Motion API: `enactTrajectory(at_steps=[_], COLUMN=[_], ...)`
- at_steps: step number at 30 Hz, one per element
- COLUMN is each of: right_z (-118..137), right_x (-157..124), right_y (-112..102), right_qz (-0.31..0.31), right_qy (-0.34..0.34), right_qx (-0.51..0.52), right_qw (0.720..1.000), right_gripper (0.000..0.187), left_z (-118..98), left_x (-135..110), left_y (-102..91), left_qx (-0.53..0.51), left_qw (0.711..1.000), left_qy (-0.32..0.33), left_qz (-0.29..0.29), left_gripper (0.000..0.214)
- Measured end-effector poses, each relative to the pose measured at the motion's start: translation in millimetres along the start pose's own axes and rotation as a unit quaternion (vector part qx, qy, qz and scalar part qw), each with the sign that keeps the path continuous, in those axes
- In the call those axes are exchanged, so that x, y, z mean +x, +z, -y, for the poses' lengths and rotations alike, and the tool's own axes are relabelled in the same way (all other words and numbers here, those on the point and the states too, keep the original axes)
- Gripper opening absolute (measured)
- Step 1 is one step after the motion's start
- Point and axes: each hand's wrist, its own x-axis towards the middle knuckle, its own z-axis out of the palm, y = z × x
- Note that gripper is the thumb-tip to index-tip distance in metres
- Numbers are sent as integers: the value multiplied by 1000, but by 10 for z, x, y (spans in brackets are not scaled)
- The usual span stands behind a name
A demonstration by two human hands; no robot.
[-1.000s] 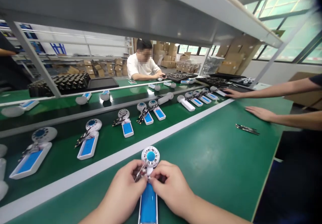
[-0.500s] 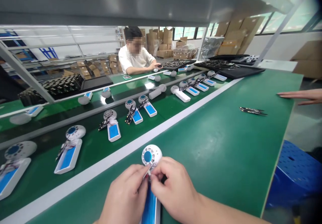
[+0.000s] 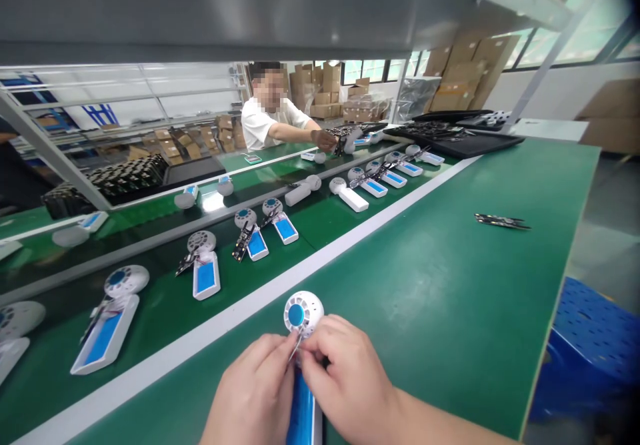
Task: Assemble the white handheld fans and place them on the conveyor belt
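A white handheld fan [image 3: 303,314] with a blue hub and a blue battery in its open handle lies on the green bench [image 3: 450,298] in front of me. My left hand [image 3: 255,391] and my right hand [image 3: 350,381] meet at the fan's neck, fingers pinched together on small wires or a thin part just below the round head. The handle is mostly hidden under my hands.
A belt [image 3: 165,265] on the left carries several open fans with blue batteries. A circuit board strip [image 3: 501,221] lies at the right of the bench. A person in white [image 3: 273,121] sits across, reaching toward black trays [image 3: 465,139]. A blue stool [image 3: 590,351] stands at the right.
The fans on the belt have slid toward the left. The co-worker's arms at the right have left the view. The person across now reaches out an arm. My hands stay at the fan's neck.
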Motion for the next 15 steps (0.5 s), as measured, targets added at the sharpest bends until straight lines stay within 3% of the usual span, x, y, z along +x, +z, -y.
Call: enactTrajectory(at_steps=[4, 8, 13, 15], right_z=[-1, -62, -192, -185], right_x=[-15, -1, 199, 300], right_y=[5, 2, 104, 196], right_qz=[7, 10, 23, 23], right_qy=[-14, 9, 35, 34], right_qx=[7, 1, -45, -48], right_qw=[1000, 1000, 998, 998], right_gripper=[21, 19, 16, 16], left_z=[-27, -45, 97, 211], left_x=[33, 71, 86, 108], left_y=[-33, -66, -33, -51], left_qx=[-34, -101, -80, -61], left_qw=[999, 991, 974, 970], left_qy=[-12, -75, -172, -190], left_qz=[12, 51, 125, 138], left_gripper=[31, 35, 82, 87])
